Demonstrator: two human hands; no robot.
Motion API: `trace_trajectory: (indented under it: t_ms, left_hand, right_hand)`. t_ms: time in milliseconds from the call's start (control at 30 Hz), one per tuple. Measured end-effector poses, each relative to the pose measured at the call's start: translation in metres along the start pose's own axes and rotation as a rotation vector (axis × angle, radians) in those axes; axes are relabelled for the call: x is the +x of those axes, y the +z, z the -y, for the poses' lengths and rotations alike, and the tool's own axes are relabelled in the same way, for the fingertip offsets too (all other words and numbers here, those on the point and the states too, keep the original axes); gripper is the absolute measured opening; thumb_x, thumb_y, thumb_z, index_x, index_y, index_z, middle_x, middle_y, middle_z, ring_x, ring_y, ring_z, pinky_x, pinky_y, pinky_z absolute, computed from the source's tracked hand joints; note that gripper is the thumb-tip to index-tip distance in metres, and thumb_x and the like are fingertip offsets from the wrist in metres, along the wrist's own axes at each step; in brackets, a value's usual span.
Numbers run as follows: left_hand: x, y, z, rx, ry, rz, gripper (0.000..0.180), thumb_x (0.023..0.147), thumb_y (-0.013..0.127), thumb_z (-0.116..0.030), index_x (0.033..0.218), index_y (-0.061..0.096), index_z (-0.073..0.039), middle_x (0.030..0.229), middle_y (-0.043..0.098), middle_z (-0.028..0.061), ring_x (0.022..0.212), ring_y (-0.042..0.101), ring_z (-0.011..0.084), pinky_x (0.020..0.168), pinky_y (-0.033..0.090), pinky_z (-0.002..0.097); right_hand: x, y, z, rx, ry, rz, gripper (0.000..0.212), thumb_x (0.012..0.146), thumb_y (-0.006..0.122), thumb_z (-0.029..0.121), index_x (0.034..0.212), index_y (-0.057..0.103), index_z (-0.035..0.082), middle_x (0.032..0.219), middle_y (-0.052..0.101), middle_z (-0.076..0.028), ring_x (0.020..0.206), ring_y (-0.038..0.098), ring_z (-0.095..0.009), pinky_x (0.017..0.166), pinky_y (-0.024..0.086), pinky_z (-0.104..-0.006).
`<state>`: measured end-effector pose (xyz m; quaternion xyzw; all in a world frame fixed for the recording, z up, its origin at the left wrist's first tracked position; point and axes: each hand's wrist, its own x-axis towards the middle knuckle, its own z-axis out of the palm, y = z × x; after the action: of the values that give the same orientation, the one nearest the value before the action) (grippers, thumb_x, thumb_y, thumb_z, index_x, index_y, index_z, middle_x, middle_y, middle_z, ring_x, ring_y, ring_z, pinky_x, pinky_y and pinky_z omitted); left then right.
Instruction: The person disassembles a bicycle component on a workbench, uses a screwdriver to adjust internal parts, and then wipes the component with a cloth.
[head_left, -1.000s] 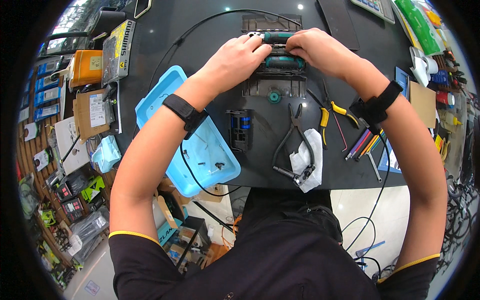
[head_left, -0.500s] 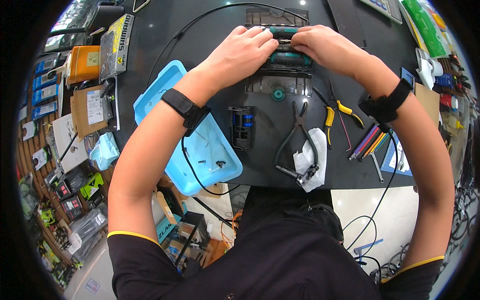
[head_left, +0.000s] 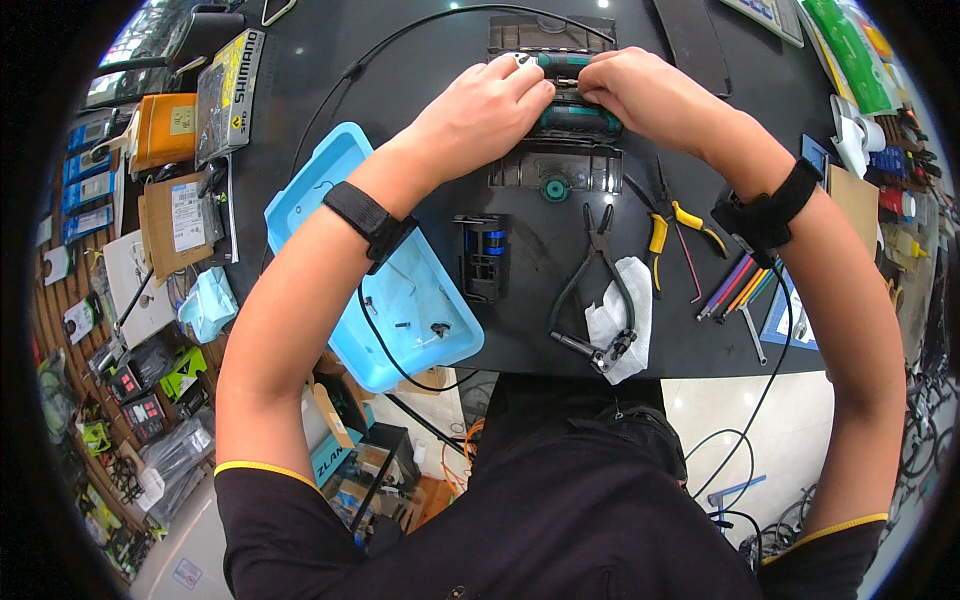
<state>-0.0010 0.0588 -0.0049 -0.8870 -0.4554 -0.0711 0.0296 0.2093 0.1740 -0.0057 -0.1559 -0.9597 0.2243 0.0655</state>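
At the far middle of the dark table, both hands are over an open case with smoky clear lids. Green-and-black cylindrical tool handles lie in it. My left hand is closed at the left end of the case, fingertips turned down; what it grips is hidden. My right hand has its fingers pinched together at the right end, their contents also hidden. A small metal piece shows between the two hands; I cannot tell which one holds it. A round green part sits by the near lid.
A blue tray with small parts stands left, beside a black-and-blue tool holder. Black-handled pliers partly lie on a white cloth. Yellow-handled pliers and coloured hex keys lie right. A black cable arcs behind.
Both hands stay at the case with only slight finger shifts; the right fingers have moved a little to the left. The things on the table keep their places.
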Motion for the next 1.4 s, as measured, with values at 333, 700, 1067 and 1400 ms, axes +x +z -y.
trace_trajectory:
  t_ms: [333,700,1067,1400]
  left_hand:
    - [-0.01,-0.029,-0.002,-0.04,-0.099,-0.078,0.031,0.082,0.058,-0.003,0.113,0.057,0.001,0.107,0.058,0.0148,0.098,0.061,0.0333,0.086,0.051,0.0404]
    - [-0.029,-0.132,-0.098,-0.654,-0.337,-0.177,0.018,0.085,0.066,0.002,0.102,0.066,0.0,0.095,0.063,0.013,0.084,0.065,0.0297,0.072,0.054,0.0341]
    - [-0.088,-0.074,-0.185,-0.655,-0.712,-0.157,0.017,0.081,0.071,0.0,0.097,0.064,-0.001,0.09,0.065,0.0128,0.08,0.066,0.03,0.068,0.053,0.0347]
    - [-0.048,-0.014,-0.21,-0.347,-0.88,-0.271,0.017,0.083,0.069,-0.007,0.098,0.064,-0.001,0.094,0.067,0.0154,0.09,0.065,0.0346,0.077,0.052,0.0401]
  right_hand:
    - [-0.012,-0.003,0.001,0.151,0.013,-0.05,0.018,0.09,0.061,0.011,0.099,0.068,-0.003,0.094,0.067,-0.023,0.094,0.064,-0.039,0.084,0.051,-0.0425]
    - [-0.065,-0.047,0.134,0.502,0.065,-0.027,0.025,0.094,0.061,0.024,0.099,0.061,0.0,0.086,0.063,-0.021,0.085,0.062,-0.041,0.076,0.05,-0.0457]
    - [-0.211,-0.054,0.134,1.075,0.742,0.094,0.023,0.105,0.048,0.021,0.096,0.06,0.003,0.069,0.041,0.006,0.061,0.037,-0.003,0.055,0.032,-0.0213]
    - [-0.271,-0.042,0.144,1.152,0.703,-0.193,0.016,0.102,0.054,0.014,0.11,0.061,0.002,0.074,0.05,0.006,0.064,0.041,-0.003,0.058,0.033,-0.0189]
